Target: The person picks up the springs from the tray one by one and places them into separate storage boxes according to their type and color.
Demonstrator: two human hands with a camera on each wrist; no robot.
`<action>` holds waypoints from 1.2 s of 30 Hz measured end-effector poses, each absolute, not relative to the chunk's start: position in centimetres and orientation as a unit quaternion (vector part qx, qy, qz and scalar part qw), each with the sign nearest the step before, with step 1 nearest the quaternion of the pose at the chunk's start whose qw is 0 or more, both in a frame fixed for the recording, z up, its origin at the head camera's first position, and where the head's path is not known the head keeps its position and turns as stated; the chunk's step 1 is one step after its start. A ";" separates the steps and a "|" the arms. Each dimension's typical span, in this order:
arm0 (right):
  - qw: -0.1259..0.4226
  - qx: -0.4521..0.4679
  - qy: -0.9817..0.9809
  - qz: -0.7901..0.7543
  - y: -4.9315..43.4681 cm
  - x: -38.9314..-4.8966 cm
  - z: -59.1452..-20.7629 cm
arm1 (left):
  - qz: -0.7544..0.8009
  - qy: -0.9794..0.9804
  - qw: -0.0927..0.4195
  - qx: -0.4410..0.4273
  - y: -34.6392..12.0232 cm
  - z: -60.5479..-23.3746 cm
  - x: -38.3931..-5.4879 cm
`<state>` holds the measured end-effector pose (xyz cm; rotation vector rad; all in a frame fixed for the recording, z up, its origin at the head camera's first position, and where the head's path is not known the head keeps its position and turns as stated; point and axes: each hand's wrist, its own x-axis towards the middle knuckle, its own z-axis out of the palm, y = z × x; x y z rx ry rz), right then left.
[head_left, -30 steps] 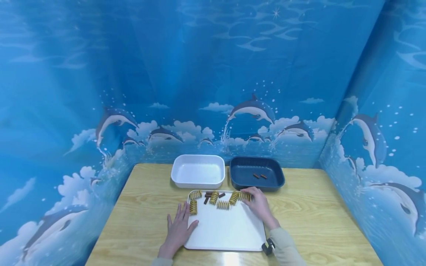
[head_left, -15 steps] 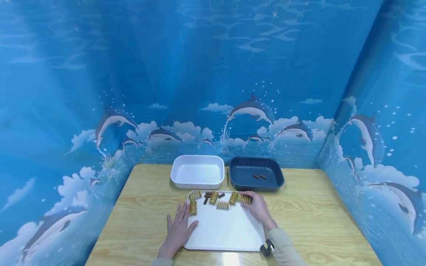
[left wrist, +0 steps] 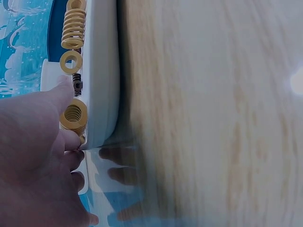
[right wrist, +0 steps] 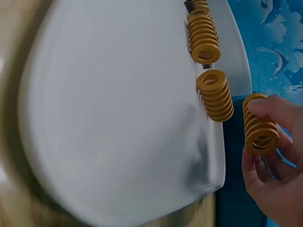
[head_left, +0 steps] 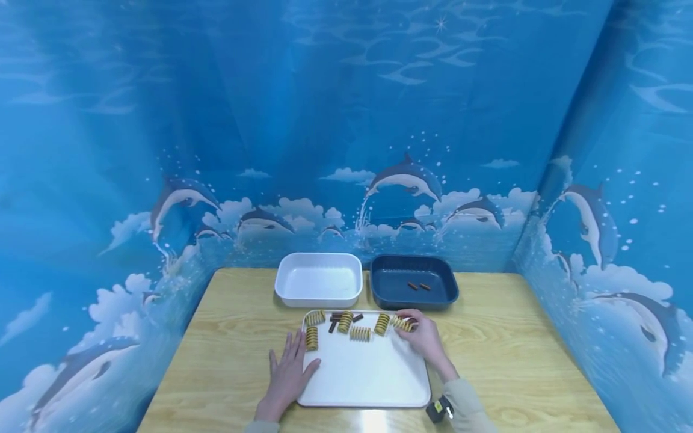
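Observation:
My right hand pinches a yellow coil spring between thumb and fingers, over the far right corner of the white tray. In the right wrist view the spring is apart from the tray surface. Several more yellow springs lie along the tray's far side, among them one left of the held one and another nearer the middle. Small dark springs lie among them at the far left. My left hand rests with straight, spread fingers at the tray's left edge, fingertips beside a yellow spring.
Behind the tray stand a white bin on the left and a dark blue bin on the right, which holds two small brown pieces. All stand on a wood-patterned table. Dolphin-printed curtains close off the back and sides.
My right hand has moved a little to the right with its spring, widening the gap to the neighbouring spring. The left hand stays at the tray's edge. The head view has shifted slightly.

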<state>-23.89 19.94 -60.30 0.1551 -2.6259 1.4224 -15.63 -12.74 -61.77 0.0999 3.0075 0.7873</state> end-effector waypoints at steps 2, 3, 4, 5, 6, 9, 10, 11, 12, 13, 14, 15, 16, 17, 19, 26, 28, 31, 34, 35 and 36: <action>0.076 0.049 -0.874 0.477 19.8 -23.8 -59.9 | 0.255 0.966 0.014 0.032 -12.8 -61.7 -15.7; 0.077 0.049 -0.874 0.477 19.7 -23.8 -59.7 | 0.255 0.966 0.015 0.031 -12.8 -61.7 -15.7; 0.076 0.049 -0.873 0.479 19.6 -23.8 -59.6 | 0.256 0.966 0.015 0.030 -12.9 -61.7 -15.7; 0.076 0.048 -0.873 0.479 19.5 -23.8 -59.3 | 0.256 0.966 0.016 0.029 -12.9 -61.7 -15.7; 0.075 0.047 -0.873 0.479 19.4 -23.8 -59.1 | 0.255 0.966 0.016 0.028 -12.9 -61.7 -15.7; 0.080 0.054 -0.875 0.475 18.9 -24.0 -58.5 | 0.252 0.967 0.022 0.024 -12.9 -61.8 -15.7; 0.084 0.059 -0.875 0.473 18.8 -24.1 -58.3 | 0.253 0.967 0.023 0.024 -12.9 -61.8 -15.7; 0.087 0.062 -0.877 0.469 18.6 -24.2 -58.1 | 0.253 0.967 0.023 0.024 -12.8 -61.8 -15.6; 0.090 0.065 -0.877 0.468 18.3 -24.3 -57.9 | 0.254 0.967 0.023 0.025 -12.8 -61.8 -15.6; 0.093 0.069 -0.877 0.466 18.1 -24.3 -57.6 | 0.255 0.966 0.023 0.025 -12.8 -61.8 -15.6; 0.094 0.071 -0.877 0.466 17.9 -24.5 -57.4 | 0.255 0.966 0.023 0.026 -12.8 -61.8 -15.6; 0.096 0.073 -0.878 0.462 17.6 -24.6 -57.2 | 0.256 0.966 0.022 0.027 -12.8 -61.7 -15.6; 0.098 0.075 -0.878 0.463 17.3 -24.7 -56.9 | 0.258 0.965 0.021 0.027 -12.8 -61.7 -15.6; 0.096 0.076 -0.877 0.466 17.0 -24.9 -56.7 | 0.259 0.965 0.020 0.028 -12.9 -61.7 -15.6; 0.100 0.084 -0.873 0.470 16.2 -25.3 -56.3 | 0.259 0.965 0.018 0.029 -12.9 -61.8 -15.6; 0.099 0.089 -0.867 0.479 13.0 -27.0 -55.1 | 0.257 0.966 0.019 0.030 -13.1 -62.2 -15.7; 0.101 0.095 -0.867 0.479 12.0 -27.5 -54.9 | 0.256 0.966 0.016 0.029 -13.2 -62.3 -15.7; 0.110 0.106 -0.867 0.474 10.7 -28.2 -54.8 | 0.260 0.965 0.009 0.033 -13.2 -62.4 -15.6; 0.108 0.111 -0.870 0.468 9.5 -29.1 -54.8 | 0.262 0.964 0.001 0.037 -13.1 -62.4 -15.5; 0.104 0.109 -0.873 0.464 9.2 -29.4 -54.8 | 0.264 0.964 -0.001 0.039 -13.1 -62.3 -15.4; 0.100 0.111 -0.874 0.462 8.8 -29.7 -54.7 | 0.264 0.964 -0.002 0.039 -13.2 -62.3 -15.4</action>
